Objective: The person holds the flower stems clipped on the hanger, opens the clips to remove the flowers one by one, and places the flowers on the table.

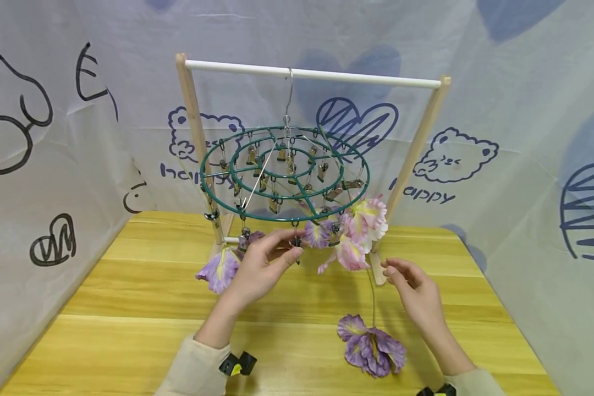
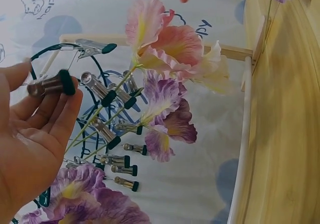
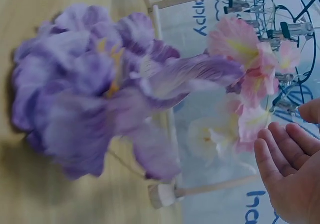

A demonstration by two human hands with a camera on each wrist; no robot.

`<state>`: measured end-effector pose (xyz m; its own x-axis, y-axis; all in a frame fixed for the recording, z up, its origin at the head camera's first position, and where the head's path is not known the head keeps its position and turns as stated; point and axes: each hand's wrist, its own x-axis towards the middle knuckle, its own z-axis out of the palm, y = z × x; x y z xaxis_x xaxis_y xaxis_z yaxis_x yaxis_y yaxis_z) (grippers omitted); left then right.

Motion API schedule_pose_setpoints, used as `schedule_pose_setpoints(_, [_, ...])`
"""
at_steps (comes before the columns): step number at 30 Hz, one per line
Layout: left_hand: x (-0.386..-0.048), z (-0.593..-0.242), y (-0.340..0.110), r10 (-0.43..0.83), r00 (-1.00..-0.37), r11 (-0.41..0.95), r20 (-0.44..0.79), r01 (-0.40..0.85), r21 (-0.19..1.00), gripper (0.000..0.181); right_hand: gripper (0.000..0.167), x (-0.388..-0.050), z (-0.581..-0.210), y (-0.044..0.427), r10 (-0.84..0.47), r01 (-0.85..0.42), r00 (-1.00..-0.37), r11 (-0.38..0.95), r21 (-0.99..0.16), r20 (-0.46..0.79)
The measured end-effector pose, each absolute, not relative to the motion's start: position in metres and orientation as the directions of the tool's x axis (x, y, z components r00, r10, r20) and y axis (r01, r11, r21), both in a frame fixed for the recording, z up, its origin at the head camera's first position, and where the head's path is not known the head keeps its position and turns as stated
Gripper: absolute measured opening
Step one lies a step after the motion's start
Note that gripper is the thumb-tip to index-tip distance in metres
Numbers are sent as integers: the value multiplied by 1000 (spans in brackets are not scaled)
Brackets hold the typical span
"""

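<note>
My left hand (image 1: pixel 259 269) pinches a metal clip (image 1: pixel 297 242) between thumb and fingers at the near edge of the round green clip hanger (image 1: pixel 284 218). In the left wrist view, the clip (image 2: pixel 52 86) has a dark green tip and nothing visible in its mouth. My right hand (image 1: pixel 421 300) is beside the stand's right foot, fingers slightly bent and holding nothing visible. A purple artificial flower (image 1: pixel 373 349) lies on the table left of that hand, its thin stem running back toward the stand. Pink flowers (image 1: pixel 353 250) and purple flowers (image 1: pixel 220 270) hang from the hanger.
The hanger hooks over the white bar (image 1: pixel 366 77) of a wooden stand (image 1: pixel 421 137). Several other clips dangle from its rings. A white printed cloth (image 1: pixel 524 99) surrounds the wooden table (image 1: pixel 143 308) at the back and sides.
</note>
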<state>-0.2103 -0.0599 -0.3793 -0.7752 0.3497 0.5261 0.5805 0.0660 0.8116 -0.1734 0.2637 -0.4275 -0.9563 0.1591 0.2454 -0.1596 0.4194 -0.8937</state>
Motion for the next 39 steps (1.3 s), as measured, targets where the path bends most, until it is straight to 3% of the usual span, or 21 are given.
schedule_pose_setpoints(10, [-218,-380,-62,308,-767,77,563,610,789,48,32,-186,-405,249,135,-240,-940,394,-887,314])
schedule_pose_setpoints(20, [-233,-376,-55,251,-792,131,557,598,791,34,32,-208,-386,238,41,-361,-912,391,-846,408])
schedule_pose_setpoints(26, [-242,-368,-49,249,-773,137,583,624,769,34,30,-221,-376,230,-38,-411,-898,431,-803,438])
schedule_pose_setpoints(34, [-250,-357,-40,251,-767,347,590,640,685,35,29,-236,-363,220,-150,-413,-906,511,-754,395])
schedule_pose_setpoints(39, [-257,-355,-36,255,-781,409,570,622,668,35,32,-246,-359,216,-229,-431,-902,517,-740,366])
